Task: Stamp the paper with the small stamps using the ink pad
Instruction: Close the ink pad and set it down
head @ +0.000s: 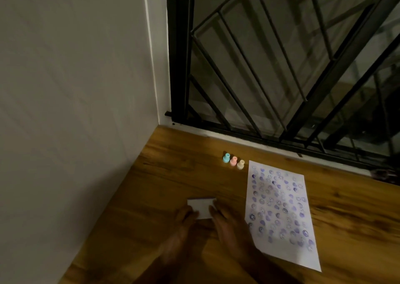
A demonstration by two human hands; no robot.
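Both hands, left hand (184, 215) and right hand (223, 213), grip the small white rectangular ink pad (201, 208) by its ends, probably closing it. The purple-stamped white paper sheet (279, 210) on the right looks full, and the three pastel stamps (233, 161) sit parked far-side.

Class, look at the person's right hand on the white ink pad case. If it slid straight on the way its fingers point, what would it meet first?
The right hand already touches the white ink pad case. Beyond it lies bare wooden floor; the three stamps sit further on, probably slightly right of its line.

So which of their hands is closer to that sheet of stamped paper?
The right hand. It rests at the ink pad's right edge, just left of the stamped paper; the left hand is at the pad's far side.
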